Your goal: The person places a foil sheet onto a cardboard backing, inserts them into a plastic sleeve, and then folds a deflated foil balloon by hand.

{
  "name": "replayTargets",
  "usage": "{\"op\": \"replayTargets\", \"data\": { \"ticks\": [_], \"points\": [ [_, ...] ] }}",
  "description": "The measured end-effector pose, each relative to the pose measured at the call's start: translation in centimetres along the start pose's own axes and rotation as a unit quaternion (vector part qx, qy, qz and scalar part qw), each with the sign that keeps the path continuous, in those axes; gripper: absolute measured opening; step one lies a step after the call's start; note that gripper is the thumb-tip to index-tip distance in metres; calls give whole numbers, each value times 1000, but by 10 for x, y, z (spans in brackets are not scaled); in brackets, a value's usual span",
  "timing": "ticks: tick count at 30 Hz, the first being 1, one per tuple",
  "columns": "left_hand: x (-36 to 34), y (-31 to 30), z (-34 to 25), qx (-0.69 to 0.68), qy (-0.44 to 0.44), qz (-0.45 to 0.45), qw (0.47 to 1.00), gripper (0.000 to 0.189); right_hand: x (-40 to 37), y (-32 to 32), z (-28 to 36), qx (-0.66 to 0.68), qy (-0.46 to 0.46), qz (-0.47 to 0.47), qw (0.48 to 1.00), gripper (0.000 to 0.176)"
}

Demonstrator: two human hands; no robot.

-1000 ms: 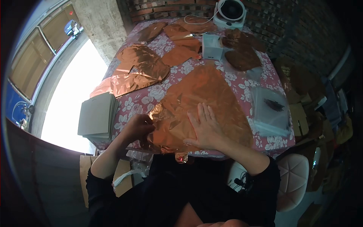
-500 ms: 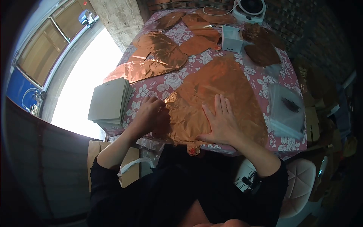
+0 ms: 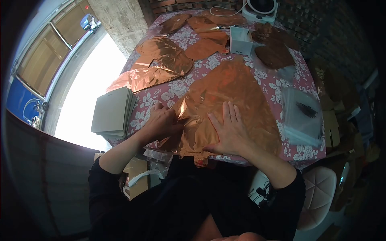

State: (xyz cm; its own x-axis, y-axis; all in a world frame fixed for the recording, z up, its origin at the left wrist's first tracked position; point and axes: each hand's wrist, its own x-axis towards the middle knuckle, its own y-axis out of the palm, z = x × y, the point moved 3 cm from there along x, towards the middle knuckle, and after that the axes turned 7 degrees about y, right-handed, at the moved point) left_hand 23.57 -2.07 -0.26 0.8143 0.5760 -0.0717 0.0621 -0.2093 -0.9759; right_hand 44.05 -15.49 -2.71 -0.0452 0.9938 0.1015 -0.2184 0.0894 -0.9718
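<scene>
A large, flat, copper-coloured foil balloon [image 3: 225, 86] lies on the table in front of me. Its lower left part is creased, and a short tab hangs over the near table edge. My left hand [image 3: 163, 122] is closed at the balloon's left edge, with fingers curled on the foil; the fingertips are partly hidden. Flat on the lower middle of the balloon rests my right hand [image 3: 231, 130], its thumb stretched out to the left.
Grey-green cards [image 3: 110, 111] are stacked at the left edge of the flowered tablecloth [image 3: 175, 90]. More copper foil pieces [image 3: 163, 60] lie farther back. A white box [image 3: 240, 41] stands near a white device [image 3: 259, 14]. Clear plastic bags [image 3: 301, 116] lie at the right, near a chair [image 3: 317, 197].
My left hand has shifted slightly at the balloon's left edge, and the creases in the foil beside it have changed. My right hand stays flat on the foil. The view has shifted a little.
</scene>
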Motion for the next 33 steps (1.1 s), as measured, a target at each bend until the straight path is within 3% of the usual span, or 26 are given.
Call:
{"op": "replayTargets", "data": {
  "ticks": [4,6,10,12,16,18,19,21,28,31,33],
  "points": [
    [3,11,4,10,15,-45,999,29,0,-1,1,-1,2,7,1000,103],
    [6,23,11,4,86,-46,995,36,0,0,1,-1,4,10,1000,103],
    [1,-19,-20,-7,54,-76,996,34,-1,0,0,1,4,13,1000,103],
    [-1,-22,-18,-223,-86,47,970,30,-1,0,1,5,3,13,1000,102],
    [-1,-14,-2,-286,-94,-18,953,24,0,-1,-1,2,2,13,1000,102],
    [-4,-25,-10,-452,-222,-1,864,19,-2,1,-1,0,5,18,1000,102],
    [-3,-26,-7,-451,-221,3,864,19,-2,2,-1,2,0,9,1000,102],
    [-2,-27,-1,-391,-163,118,898,16,-1,1,-2,2,-2,-1,1000,101],
    [2,-36,1,-397,-146,149,894,15,-1,2,-2,-2,-9,-7,1000,101],
    [8,-41,-8,-469,-133,141,862,18,-1,2,-2,-3,-8,-10,1000,101],
    [18,-40,-8,-475,-88,171,859,16,-1,2,-3,1,-6,-8,1000,101]
  ]
}}
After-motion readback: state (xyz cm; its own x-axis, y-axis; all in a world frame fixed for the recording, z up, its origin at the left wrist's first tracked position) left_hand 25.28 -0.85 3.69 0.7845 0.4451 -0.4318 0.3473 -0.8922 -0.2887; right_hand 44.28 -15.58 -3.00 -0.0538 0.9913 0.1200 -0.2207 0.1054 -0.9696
